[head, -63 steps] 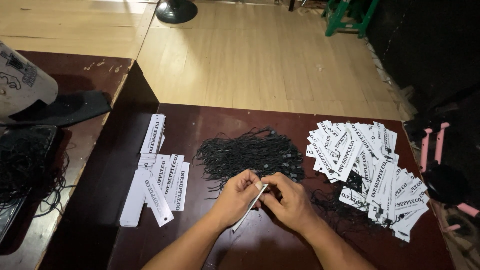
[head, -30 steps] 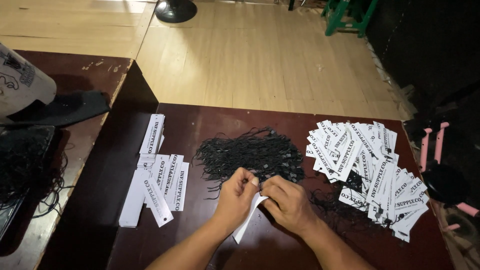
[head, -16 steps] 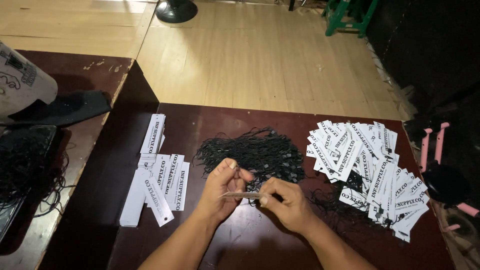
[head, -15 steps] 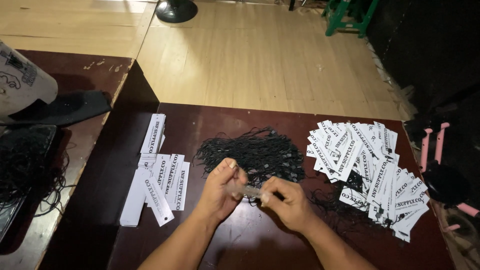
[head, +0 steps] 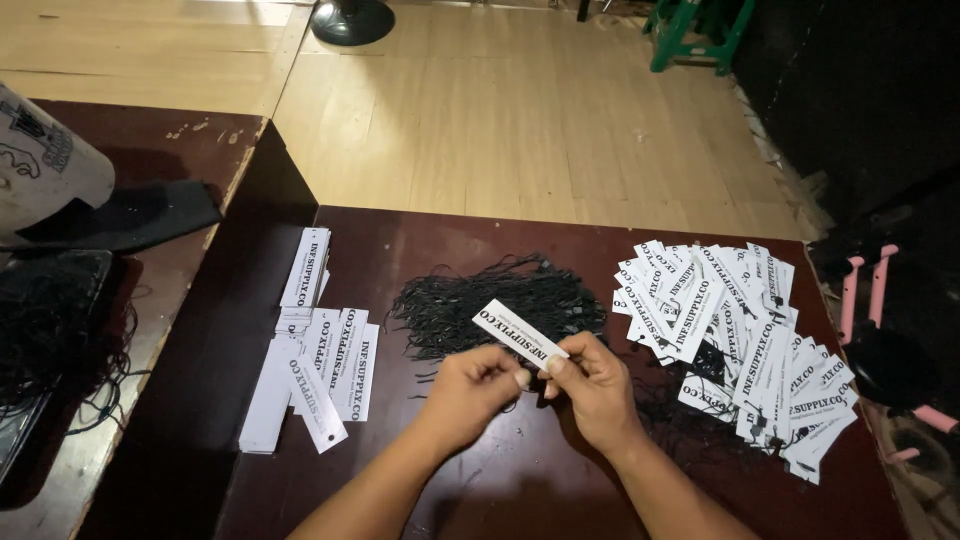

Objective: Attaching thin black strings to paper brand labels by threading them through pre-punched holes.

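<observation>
My right hand (head: 592, 385) pinches one end of a white paper tag (head: 518, 333) with black print, held flat above the dark table (head: 420, 235). My left hand (head: 472, 388) is closed right beside it, its fingertips meeting the right hand's at the tag's lower end; a thin black string may be between them, too small to tell. Just behind the hands lies a heap of black strings (head: 500, 300).
A big spread of strung white tags (head: 735, 335) lies at the right. A smaller stack of white tags (head: 310, 345) lies at the left. Another table at the left carries more black strings (head: 45, 340), a dark cloth and a white container (head: 45, 160). Pink-handled objects sit at far right.
The tag has been turned up from hanging below the hands to lying flat above them, printed face showing. Both hands stay together in the same spot.
</observation>
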